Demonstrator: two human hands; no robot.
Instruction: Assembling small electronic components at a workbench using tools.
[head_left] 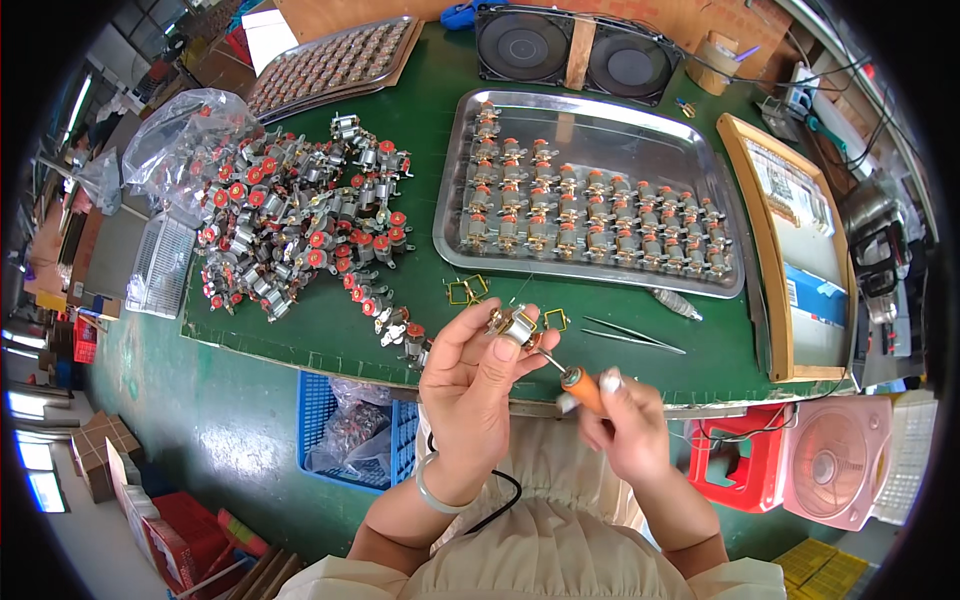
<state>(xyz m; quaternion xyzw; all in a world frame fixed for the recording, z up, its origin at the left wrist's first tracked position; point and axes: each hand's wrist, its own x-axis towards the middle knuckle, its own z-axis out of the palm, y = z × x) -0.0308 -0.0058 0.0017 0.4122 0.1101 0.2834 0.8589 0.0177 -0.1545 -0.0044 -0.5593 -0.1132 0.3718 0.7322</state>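
Observation:
My left hand is raised at the table's near edge, fingers closed around a small silver motor-like part with brassy metal pieces on it. In my right hand is a screwdriver with an orange handle. Its thin shaft points up and left, and the tip reaches the part's lower side; my fingers partly hide the contact. Just beyond the left hand lie small yellow wire-like frames, with another yellow frame to their right. Metal tweezers rest on the green table right of the hands.
A steel tray holds rows of similar parts. A large heap of parts with red discs covers the table's left, beside a plastic bag. A wooden-framed box stands at right; two black speakers are behind. Below sits a blue crate.

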